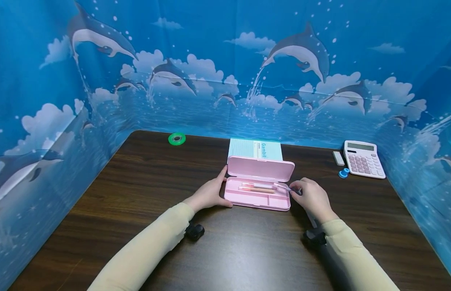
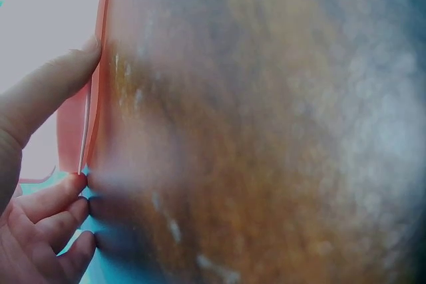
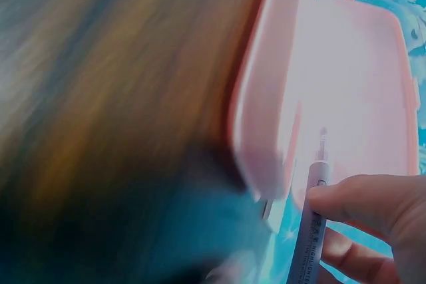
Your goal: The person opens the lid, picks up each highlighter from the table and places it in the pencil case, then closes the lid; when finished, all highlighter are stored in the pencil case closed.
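Note:
A pink pencil case lies on the table with its lid raised at the back. My left hand grips the left end, thumb at the front corner and fingers near the hinge. In the right wrist view, a pale purple highlighter is pinched between thumb and fingers of my right hand. Its tip points in over the case's right end. Inside the case lie slim pens, one of them an orange-brown pen. The left wrist view shows my thumb against the case's edge.
Behind the case lies a light blue booklet. A green tape roll sits at the back left. At the right are a calculator, a white eraser-like block and a small blue object. A dolphin-print curtain surrounds the table.

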### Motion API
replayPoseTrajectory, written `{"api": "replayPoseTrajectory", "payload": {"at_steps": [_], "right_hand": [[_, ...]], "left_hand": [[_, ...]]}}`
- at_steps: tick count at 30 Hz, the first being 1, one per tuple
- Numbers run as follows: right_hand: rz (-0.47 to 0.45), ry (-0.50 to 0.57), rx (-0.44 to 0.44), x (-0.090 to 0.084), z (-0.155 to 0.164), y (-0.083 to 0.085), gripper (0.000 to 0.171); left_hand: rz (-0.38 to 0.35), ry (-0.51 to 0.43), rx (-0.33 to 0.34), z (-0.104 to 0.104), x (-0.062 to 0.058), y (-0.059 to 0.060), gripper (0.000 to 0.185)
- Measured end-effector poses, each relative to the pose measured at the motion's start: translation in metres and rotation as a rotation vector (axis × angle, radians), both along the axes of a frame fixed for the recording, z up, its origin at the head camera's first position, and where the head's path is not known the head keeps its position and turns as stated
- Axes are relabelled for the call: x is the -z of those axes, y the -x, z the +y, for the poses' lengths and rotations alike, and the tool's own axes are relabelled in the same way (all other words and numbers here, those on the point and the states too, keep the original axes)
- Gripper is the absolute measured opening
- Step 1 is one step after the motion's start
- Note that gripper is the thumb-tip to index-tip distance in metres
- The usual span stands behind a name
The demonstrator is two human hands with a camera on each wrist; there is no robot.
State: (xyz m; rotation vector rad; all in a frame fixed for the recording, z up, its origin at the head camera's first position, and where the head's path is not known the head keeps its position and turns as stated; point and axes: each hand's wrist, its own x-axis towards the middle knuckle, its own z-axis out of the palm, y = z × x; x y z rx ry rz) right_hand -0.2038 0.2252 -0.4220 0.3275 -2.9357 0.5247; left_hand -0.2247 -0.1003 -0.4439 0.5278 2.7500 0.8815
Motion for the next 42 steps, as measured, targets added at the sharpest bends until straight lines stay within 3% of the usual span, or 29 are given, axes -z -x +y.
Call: {"api": "replayPoseTrajectory", "payload": {"at_steps": [13,21,28,42], "right_hand": [[0.037,0.015,-0.119,-0.004,-0.037,0.010,0.014],[-0.022,-0.007,-0.155,-0.004,-0.057,0.012,0.013],[0.031,-0.009,-0.201,-0.006,-0.072,0.011,0.014],[0.071,0.043,-0.138,-0.006,-0.053,0.007,0.011]], "left_hand": [[0.012,-0.001,0.014,0.003,0.000,0.000,0.125],[-0.004,-0.007,0.012,0.005,-0.003,-0.002,0.125],[0.001,-0.002,0.004,0.004,-0.002,-0.002,0.124],[-0.008,0.002,-0.013,0.001,0.002,0.001,0.125]]}}
